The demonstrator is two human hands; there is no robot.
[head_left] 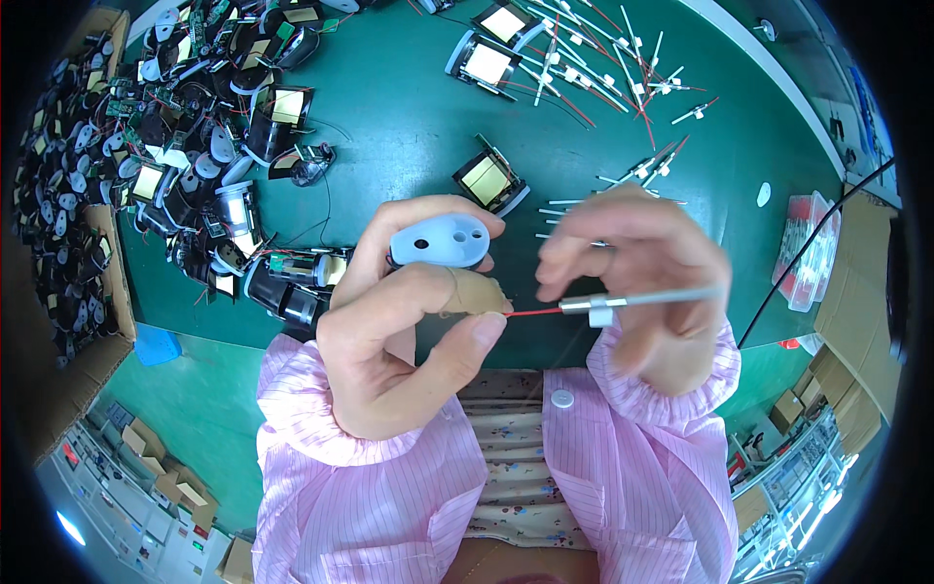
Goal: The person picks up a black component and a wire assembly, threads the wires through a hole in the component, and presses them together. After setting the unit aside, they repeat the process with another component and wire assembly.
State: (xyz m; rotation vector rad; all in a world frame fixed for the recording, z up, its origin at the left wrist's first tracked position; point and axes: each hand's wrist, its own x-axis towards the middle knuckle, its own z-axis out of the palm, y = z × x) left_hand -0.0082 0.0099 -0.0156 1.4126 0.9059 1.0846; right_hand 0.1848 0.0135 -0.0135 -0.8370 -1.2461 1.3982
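My left hand [389, 341] is closed around a small device with a pale blue-white oval end cap [440, 240], which has a dark hole and round recesses. A beige cover wraps its index fingertip. Between that thumb and index finger runs a thin red wire [533, 312], leading to a metal-and-white rod [637, 300] with a small white clip. My right hand [642, 282] is smeared by motion beside the rod, which crosses in front of its palm. Whether its fingers grip the rod is unclear. Just beyond my hands lies a black device unit [489, 178] with a yellowish panel.
Many similar units [199, 146] are heaped at the left of the green table [389, 127], beside full cardboard boxes [107, 321]. Wired rods [623, 68] lie scattered at the far right. A clear plastic box [808, 248] stands at the right edge, near a black cable [788, 273].
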